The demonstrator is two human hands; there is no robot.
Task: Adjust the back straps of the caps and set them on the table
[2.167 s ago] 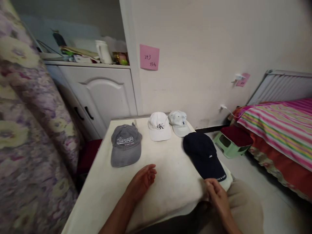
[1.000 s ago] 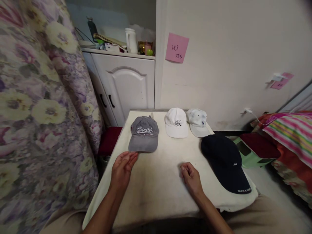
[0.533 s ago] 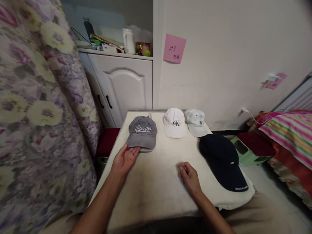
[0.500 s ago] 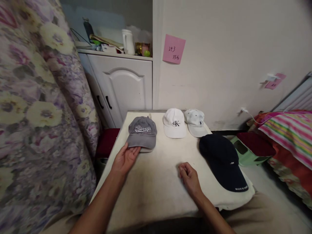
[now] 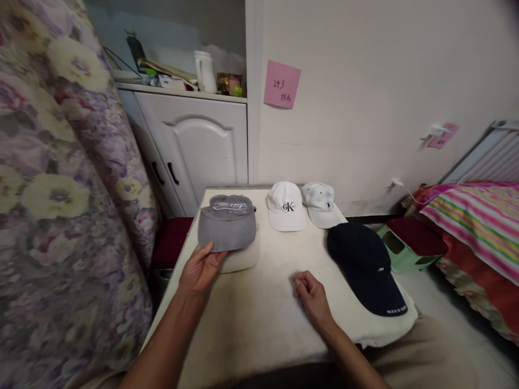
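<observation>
1. Far left is taken up by a floral curtain (image 5: 77, 162); a white cabinet (image 5: 203, 140) is seen behind it, a white pitcher (image 5: 206, 73) stood on its shelf.
2. Left hand (image 5: 198, 270): brim edge of the gray baseball cap (image 5: 227, 227) is pinched by it, thumb laid on top, other fingers tucked under and partly hidden.
3. That cap is held at the left rear of the cloth-covered table (image 5: 251, 319), brim raised and tilted toward the camera. Crown contact with the cloth can't be told.
4. A cream brim (image 5: 243, 259) is exposed below it, lying on the cloth; the rest is covered.
5. White baseball cap (image 5: 286, 208), marked in black letters, is set upright near the back edge.
6. Right hand (image 5: 310, 297): fingers are curled inward; cloth contact can't be told.
7. Pale cap (image 5: 320, 205), small dark emblem, is placed just beside the white one.
8. Navy cap (image 5: 367, 267) is laid along the right side, nearest the right hand.
9. Far right: red-topped stool (image 5: 416, 237) and striped bedding (image 5: 474, 210) are seen.
</observation>
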